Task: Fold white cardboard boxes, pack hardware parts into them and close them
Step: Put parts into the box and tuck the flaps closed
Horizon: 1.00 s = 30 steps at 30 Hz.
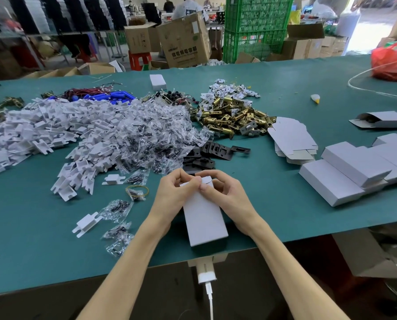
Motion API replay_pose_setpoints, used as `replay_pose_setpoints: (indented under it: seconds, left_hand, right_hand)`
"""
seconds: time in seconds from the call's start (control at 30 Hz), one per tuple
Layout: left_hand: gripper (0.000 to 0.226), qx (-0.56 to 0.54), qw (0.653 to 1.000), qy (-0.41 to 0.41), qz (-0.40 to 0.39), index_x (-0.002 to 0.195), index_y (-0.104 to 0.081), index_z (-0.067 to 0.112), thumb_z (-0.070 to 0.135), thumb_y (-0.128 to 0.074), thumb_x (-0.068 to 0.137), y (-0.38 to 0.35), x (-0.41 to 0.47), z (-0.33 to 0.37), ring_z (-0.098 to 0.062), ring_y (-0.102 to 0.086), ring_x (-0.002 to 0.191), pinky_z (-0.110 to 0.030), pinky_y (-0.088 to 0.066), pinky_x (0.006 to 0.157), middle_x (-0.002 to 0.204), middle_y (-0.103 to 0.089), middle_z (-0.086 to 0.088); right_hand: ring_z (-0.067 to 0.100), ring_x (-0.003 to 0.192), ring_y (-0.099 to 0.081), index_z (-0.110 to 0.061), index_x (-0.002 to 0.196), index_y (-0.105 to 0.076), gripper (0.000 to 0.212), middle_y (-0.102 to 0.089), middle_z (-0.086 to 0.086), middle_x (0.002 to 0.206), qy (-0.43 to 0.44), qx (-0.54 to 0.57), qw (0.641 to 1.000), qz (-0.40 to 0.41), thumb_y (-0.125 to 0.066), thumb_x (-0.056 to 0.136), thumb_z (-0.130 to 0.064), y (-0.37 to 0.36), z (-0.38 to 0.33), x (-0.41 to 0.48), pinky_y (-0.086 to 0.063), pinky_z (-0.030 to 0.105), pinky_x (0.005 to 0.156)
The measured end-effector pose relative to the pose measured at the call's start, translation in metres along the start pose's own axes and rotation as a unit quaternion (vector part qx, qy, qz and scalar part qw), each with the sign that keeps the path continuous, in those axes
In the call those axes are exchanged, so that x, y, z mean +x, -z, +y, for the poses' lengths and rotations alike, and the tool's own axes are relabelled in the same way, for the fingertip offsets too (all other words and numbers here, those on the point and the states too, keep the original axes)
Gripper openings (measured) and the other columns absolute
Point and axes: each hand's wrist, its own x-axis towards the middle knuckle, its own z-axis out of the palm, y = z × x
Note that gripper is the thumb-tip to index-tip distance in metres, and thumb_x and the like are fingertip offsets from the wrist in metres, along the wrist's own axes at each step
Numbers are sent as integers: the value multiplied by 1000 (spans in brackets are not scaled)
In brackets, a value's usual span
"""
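Observation:
A long white cardboard box (pixel 204 218) lies on the green table (pixel 31 250) near its front edge, pointing away from me. My left hand (pixel 173 195) and my right hand (pixel 225 195) both grip its far end, thumbs pressed on the end flap (pixel 207 180). Beyond lie the parts: a heap of white plastic pieces (pixel 54 128), clear bags of small screws (pixel 155 132), brass latches (pixel 234 114) and black strike plates (pixel 211 151). Flat unfolded box blanks (pixel 290 137) sit to the right of the latches.
Closed white boxes (pixel 352 172) are stacked at the right, with one open-ended box (pixel 382 120) behind them. Loose bags, a white plastic piece (pixel 87 224) and a rubber band (pixel 137 190) lie left of my hands. A red bag (pixel 389 63) sits far right. Cartons and green crates stand beyond the table.

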Motion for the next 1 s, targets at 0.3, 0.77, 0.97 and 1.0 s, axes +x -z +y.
replay_pose_setpoints:
  seconds: [0.3,0.77,0.97,1.0]
  left_hand:
    - [18,72,997,-16,-29,79,-68,8,15,-80,89,12,15,8,-9,-60,65,-21,-49,61,73,-68,1]
    - [21,136,984,12,-112,79,-70,-2,13,-84,84,29,31,32,-10,-63,61,-19,-52,56,68,-67,-5]
    - [13,134,983,-13,-124,85,-75,-2,9,-81,87,32,29,32,-13,-70,68,-23,-57,60,75,-73,-10]
    - [12,131,983,-8,-131,87,-76,-1,10,-80,88,35,28,32,-16,-72,72,-24,-58,63,78,-75,-11]
  right_hand:
    - [24,94,-71,-17,125,-67,29,-73,17,107,-5,14,1000,-4,-70,96,-17,0,0,0,-59,39,78]
    - [26,99,-74,-25,129,-64,46,-75,8,109,-29,34,999,-23,-80,86,-20,1,1,1,-61,36,80]
    - [28,99,-73,-24,125,-67,37,-75,9,110,-14,40,999,-19,-77,90,-21,1,1,1,-61,38,80]
    - [28,99,-73,-24,124,-68,35,-75,9,110,-13,39,999,-18,-76,90,-22,1,1,1,-61,39,80]
